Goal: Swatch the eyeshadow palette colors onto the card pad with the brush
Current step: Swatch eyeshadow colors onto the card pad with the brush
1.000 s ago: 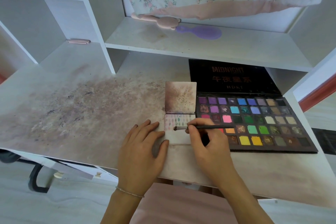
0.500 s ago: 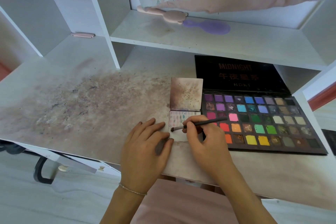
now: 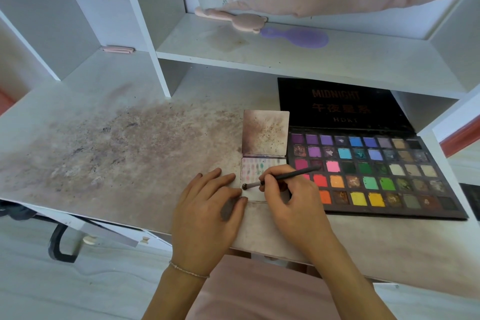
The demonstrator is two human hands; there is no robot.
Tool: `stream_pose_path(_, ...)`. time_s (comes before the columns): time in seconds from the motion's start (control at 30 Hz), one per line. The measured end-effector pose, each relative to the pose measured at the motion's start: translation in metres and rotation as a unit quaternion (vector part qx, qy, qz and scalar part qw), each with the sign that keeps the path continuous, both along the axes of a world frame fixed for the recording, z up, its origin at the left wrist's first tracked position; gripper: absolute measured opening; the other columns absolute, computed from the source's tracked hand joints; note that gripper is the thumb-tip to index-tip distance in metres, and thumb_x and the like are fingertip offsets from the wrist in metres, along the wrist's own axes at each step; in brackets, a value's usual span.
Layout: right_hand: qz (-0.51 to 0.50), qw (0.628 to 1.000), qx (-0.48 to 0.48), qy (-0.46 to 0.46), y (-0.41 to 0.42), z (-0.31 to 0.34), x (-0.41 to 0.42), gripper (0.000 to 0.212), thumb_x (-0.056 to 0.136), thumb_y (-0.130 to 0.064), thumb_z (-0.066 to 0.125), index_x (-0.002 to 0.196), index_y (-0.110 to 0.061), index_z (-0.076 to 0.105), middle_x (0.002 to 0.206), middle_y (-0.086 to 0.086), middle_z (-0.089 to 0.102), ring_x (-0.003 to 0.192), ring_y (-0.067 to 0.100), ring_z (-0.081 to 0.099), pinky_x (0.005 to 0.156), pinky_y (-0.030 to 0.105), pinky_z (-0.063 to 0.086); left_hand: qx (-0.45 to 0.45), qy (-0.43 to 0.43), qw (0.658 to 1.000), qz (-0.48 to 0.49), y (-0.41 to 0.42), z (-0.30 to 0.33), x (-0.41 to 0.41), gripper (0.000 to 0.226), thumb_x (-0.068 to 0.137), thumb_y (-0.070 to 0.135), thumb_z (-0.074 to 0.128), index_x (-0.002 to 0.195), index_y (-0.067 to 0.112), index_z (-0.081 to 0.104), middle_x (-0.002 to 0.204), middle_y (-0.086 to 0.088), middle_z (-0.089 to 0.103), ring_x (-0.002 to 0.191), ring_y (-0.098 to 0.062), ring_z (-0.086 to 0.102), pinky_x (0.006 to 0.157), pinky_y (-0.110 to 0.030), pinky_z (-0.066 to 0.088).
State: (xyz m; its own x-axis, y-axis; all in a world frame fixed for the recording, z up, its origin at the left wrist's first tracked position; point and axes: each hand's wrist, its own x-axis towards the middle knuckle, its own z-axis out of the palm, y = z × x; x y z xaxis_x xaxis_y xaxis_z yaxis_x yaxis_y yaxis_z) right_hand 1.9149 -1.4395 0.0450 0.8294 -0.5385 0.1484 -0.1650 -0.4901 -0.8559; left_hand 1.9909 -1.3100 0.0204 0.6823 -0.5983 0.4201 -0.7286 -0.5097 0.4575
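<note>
While the left hand [image 3: 207,205] lies flat pinning the pad [image 3: 253,176] beside it, the right hand [image 3: 291,195], pinching the brush [image 3: 275,179], should dab lightly, clear of neighbouring swatches.

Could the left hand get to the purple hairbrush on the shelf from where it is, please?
Probably yes. The left hand only rests flat beside the card pad and holds nothing, and the purple hairbrush lies uncovered near the shelf's open front, though it looks a long stretch.
</note>
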Motion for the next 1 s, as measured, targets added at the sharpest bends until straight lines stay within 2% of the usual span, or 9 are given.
stream_pose_path(0.1,0.001,1.000,-0.002,-0.004,0.000,0.000,0.000,0.012,0.089,-0.014,0.051,0.084,-0.018,0.061,0.078,-0.004,0.063,0.081,0.014,0.060,0.074,0.042,0.050,-0.006,-0.003,1.000,0.003,0.000,-0.001,0.000,0.015,0.076,0.032,0.063,0.080,0.021,0.073,0.099,0.004,0.071,0.104,-0.016,0.062,0.097,-0.037,0.044)
stream_pose_path(0.2,-0.002,1.000,-0.008,-0.005,0.000,-0.001,0.000,0.012,0.089,-0.015,0.050,0.086,-0.018,0.061,0.080,-0.004,0.063,0.082,0.013,0.060,0.075,0.040,0.050,-0.005,-0.001,1.000,0.002,0.000,0.000,-0.001,0.020,0.078,0.035,0.058,0.079,0.021,0.072,0.100,0.004,0.071,0.105,-0.015,0.062,0.098,-0.035,0.043)
stream_pose_path(0.37,0.004,1.000,-0.009,-0.008,-0.001,-0.002,0.000,0.011,0.089,-0.015,0.051,0.086,-0.018,0.061,0.080,-0.005,0.063,0.080,0.013,0.060,0.073,0.040,0.051,-0.007,-0.005,1.000,0.003,0.000,0.000,0.000,0.012,0.074,0.030,0.065,0.078,0.021,0.072,0.099,0.004,0.071,0.104,-0.016,0.063,0.096,-0.035,0.044)
stream_pose_path(0.5,0.006,1.000,-0.018,-0.014,-0.001,-0.003,0.001,0.013,0.089,-0.016,0.050,0.084,-0.021,0.060,0.079,-0.005,0.063,0.080,0.012,0.060,0.073,0.038,0.051,-0.010,-0.010,1.000,0.002,0.000,0.001,-0.001,0.016,0.077,0.032,0.061,0.078,0.020,0.072,0.098,0.003,0.071,0.103,-0.017,0.063,0.097,-0.036,0.043)
stream_pose_path(0.63,-0.012,0.997,0.008,-0.078,0.000,0.000,0.000,0.016,0.084,-0.022,0.048,0.078,-0.035,0.053,0.075,-0.013,0.060,0.076,0.006,0.059,0.068,0.022,0.050,-0.014,-0.008,1.000,0.005,0.000,0.000,-0.001,0.011,0.073,0.027,0.067,0.077,0.019,0.072,0.097,0.002,0.072,0.102,-0.019,0.064,0.097,-0.039,0.043)
stream_pose_path(0.77,-0.040,0.985,0.006,-0.169,-0.002,0.002,-0.004,0.014,0.084,-0.027,0.043,0.086,-0.037,0.053,0.080,-0.013,0.060,0.076,0.003,0.059,0.064,0.015,0.048,-0.011,0.010,1.000,0.004,0.000,0.002,0.000,0.013,0.074,0.031,0.064,0.076,0.020,0.072,0.098,0.004,0.071,0.103,-0.017,0.063,0.098,-0.037,0.041)
stream_pose_path(0.83,-0.053,0.983,0.006,-0.175,-0.004,0.000,-0.006,0.015,0.085,-0.029,0.041,0.089,-0.037,0.054,0.083,-0.014,0.060,0.078,0.001,0.059,0.065,0.010,0.046,-0.012,0.014,1.000,0.003,0.000,0.002,0.000,0.012,0.074,0.030,0.065,0.076,0.020,0.071,0.098,0.004,0.071,0.103,-0.017,0.062,0.099,-0.036,0.041)
stream_pose_path(0.93,-0.083,0.982,0.026,-0.168,-0.009,-0.002,-0.013,0.016,0.087,-0.036,0.039,0.086,-0.038,0.055,0.072,-0.014,0.062,0.074,0.001,0.059,0.064,0.007,0.045,-0.011,0.018,1.000,0.005,0.000,0.003,0.000,0.012,0.073,0.030,0.066,0.076,0.020,0.071,0.097,0.005,0.071,0.103,-0.017,0.062,0.099,-0.037,0.041)
stream_pose_path(1.0,-0.099,0.979,0.036,-0.177,-0.016,-0.003,-0.021,0.016,0.089,-0.033,0.038,0.086,-0.036,0.054,0.073,-0.014,0.064,0.071,0.000,0.059,0.063,0.007,0.044,-0.006,0.019,1.000,0.005,0.000,0.003,0.000,0.014,0.073,0.032,0.066,0.076,0.020,0.071,0.097,0.005,0.071,0.103,-0.017,0.063,0.098,-0.037,0.041)
